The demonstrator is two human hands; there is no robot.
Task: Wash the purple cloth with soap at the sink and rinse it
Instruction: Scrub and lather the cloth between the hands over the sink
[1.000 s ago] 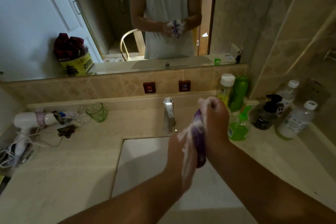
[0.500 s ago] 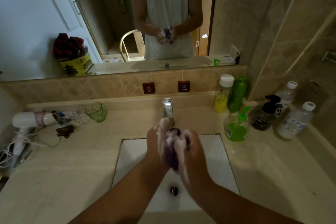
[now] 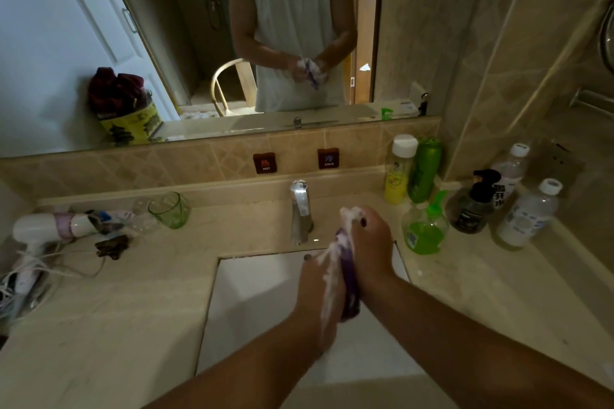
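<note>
- The sink lies nearest, white and square.
- Over it, the left hand and right hand press the soapy purple cloth between their palms, fingers closed round it.
- Behind stands the tap; bottles stand to the right.

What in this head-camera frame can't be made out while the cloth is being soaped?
- Purple cloth: mostly hidden between the left hand and right hand.
- Sink drain: covered by the forearms.
- Faucet: too dim to tell whether water runs.
- Bottle labels at right: too small and blurred to read.
- Hair dryer cord: cut off by the left edge.
</note>
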